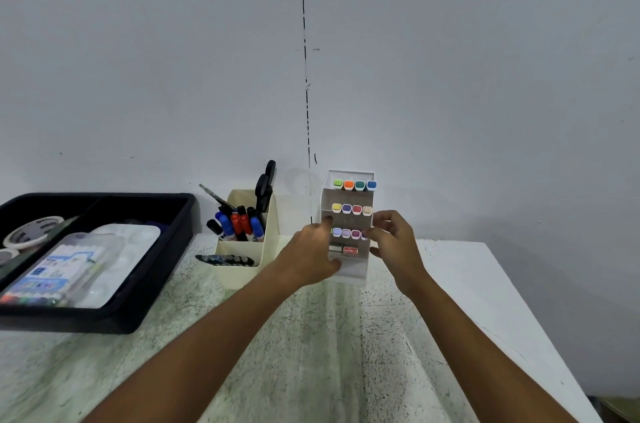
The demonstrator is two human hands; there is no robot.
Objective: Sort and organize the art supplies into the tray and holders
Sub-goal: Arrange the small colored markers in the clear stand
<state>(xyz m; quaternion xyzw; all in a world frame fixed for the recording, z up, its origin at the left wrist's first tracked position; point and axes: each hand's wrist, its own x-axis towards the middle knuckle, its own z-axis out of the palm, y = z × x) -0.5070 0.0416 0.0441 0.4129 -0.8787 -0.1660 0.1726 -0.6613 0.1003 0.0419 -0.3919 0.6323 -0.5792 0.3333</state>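
Observation:
A white tiered marker holder [349, 268] stands at the back of the table, with rows of coloured marker caps [354, 185] showing. My left hand [311, 251] grips its left side, thumb at the lower front. My right hand [393, 237] holds its right side, fingers curled at the third row. A cream pen holder [268, 249] to the left holds blue, red and black markers [239, 225], scissors [265, 187] and a row of dark pens in its front pocket. A black tray [162, 270] at the left holds a marker pack [52, 273], a white palette [135, 246] and tape rolls [31, 230].
The table [311, 346] has a speckled, green-stained top; its right edge runs diagonally from the back right toward the lower right. A grey wall [450, 76] stands right behind the holders, with a dark seam running down it.

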